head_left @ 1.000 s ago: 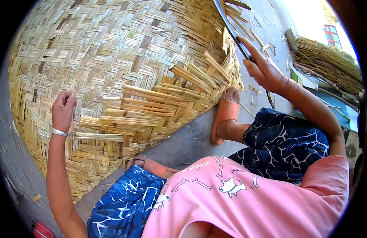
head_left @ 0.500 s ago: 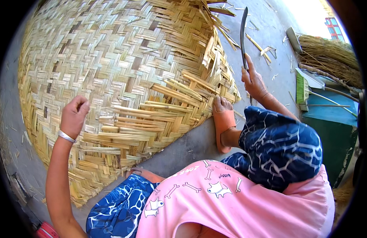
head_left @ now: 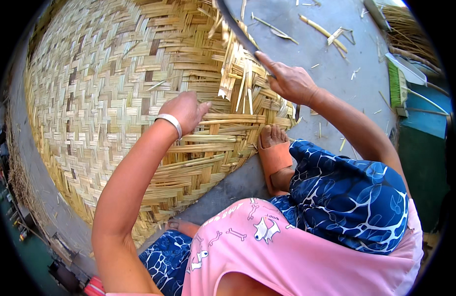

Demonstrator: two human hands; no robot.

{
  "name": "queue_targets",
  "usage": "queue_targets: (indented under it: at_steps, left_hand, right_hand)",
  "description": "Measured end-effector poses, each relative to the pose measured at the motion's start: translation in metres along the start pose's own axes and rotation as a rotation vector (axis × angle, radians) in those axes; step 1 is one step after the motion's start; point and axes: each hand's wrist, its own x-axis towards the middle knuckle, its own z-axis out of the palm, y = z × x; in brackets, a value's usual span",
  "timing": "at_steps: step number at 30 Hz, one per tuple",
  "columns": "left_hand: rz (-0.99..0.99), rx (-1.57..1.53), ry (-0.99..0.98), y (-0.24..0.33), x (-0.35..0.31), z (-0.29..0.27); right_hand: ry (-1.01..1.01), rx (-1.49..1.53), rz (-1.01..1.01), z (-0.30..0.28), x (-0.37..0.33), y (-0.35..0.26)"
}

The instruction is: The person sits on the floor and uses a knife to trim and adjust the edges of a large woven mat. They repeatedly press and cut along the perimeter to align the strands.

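Note:
A large woven split-cane mat covers the left and middle of the view, with loose strip ends along its right edge. On it, near the flat strips, my left hand is closed, fingers curled and thumb pointing right. Whatever it pinches, if anything, is hidden. My right hand grips a long, dark, slightly curved blade-like tool, index finger stretched along it. The tool slants up and left over frayed, upright strips at the mat's edge. Its lower end sticks out beneath my palm.
My foot in an orange slipper rests by the mat's near right edge. Cane scraps litter the grey floor. At the right are a green-bristled brush, a white dustpan and a twig broom.
My left hand has moved right across the mat to the strip ends. My right hand has moved left, and the tool has tilted from nearly upright to slanting over the mat's edge.

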Motion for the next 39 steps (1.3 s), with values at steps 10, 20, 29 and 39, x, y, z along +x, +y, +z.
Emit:
queue_targets:
  at_steps: [10,20,29,39]
  left_hand:
    - [0.036,-0.485,-0.177,-0.019,0.016,0.027]
    - [0.213,0.142,-0.012,0.062,-0.050,0.016]
    - [0.375,0.330,0.315,0.035,-0.032,0.121]
    - [0.446,0.174,0.334,-0.021,0.001,0.161]
  right_hand:
    - [-0.259,-0.077,-0.199,0.035,0.045,-0.005]
    - [-0.373,-0.216,-0.321,0.057,0.065,-0.015]
    - [-0.347,-0.130,-0.366,0.064,0.071,-0.006]
    - [-0.066,-0.155,-0.478,0.069,0.066,-0.003]
